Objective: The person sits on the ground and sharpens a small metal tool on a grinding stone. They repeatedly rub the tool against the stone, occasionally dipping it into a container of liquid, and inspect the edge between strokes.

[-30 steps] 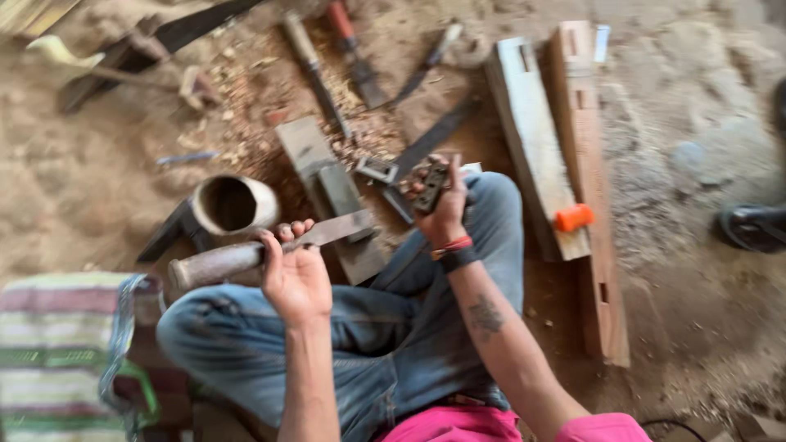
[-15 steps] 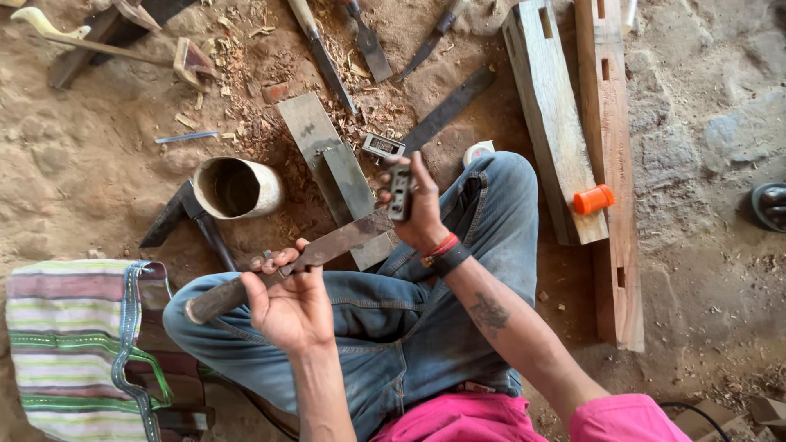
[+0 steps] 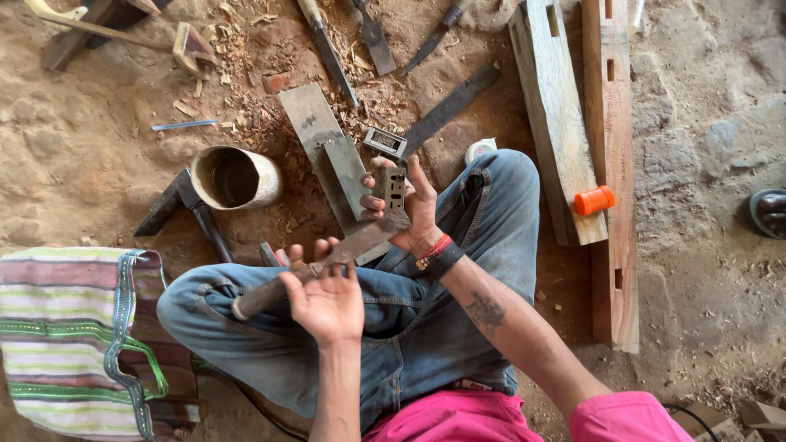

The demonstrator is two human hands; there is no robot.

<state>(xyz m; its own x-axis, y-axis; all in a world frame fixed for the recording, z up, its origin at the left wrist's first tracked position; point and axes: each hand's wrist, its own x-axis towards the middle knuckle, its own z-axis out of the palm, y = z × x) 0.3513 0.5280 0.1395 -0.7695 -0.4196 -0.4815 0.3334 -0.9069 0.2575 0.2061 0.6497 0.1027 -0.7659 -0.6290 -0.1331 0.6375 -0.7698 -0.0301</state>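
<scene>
I sit cross-legged on a dirt floor in blue jeans. My left hand (image 3: 325, 296) grips a long chisel (image 3: 352, 243) by the middle of its flat metal blade. Its wooden handle (image 3: 260, 299) points left over my knee. My right hand (image 3: 412, 214), with a red and black wristband, holds a small grey slotted metal block (image 3: 394, 187) upright. That block rests against the far end of the blade. Both hands hover above my lap.
A grey flat slab (image 3: 321, 147) lies just ahead among wood chips, beside a round tin cup (image 3: 236, 177) and a hammer (image 3: 187, 209). Two mortised wooden beams (image 3: 553, 115) and an orange cap (image 3: 594, 200) lie right. A striped bag (image 3: 70, 336) sits left; more chisels (image 3: 375, 37) lie beyond.
My right hand has come up from beside my knee with the metal block and met the blade's tip. My left hand has shifted along the chisel and tilted it.
</scene>
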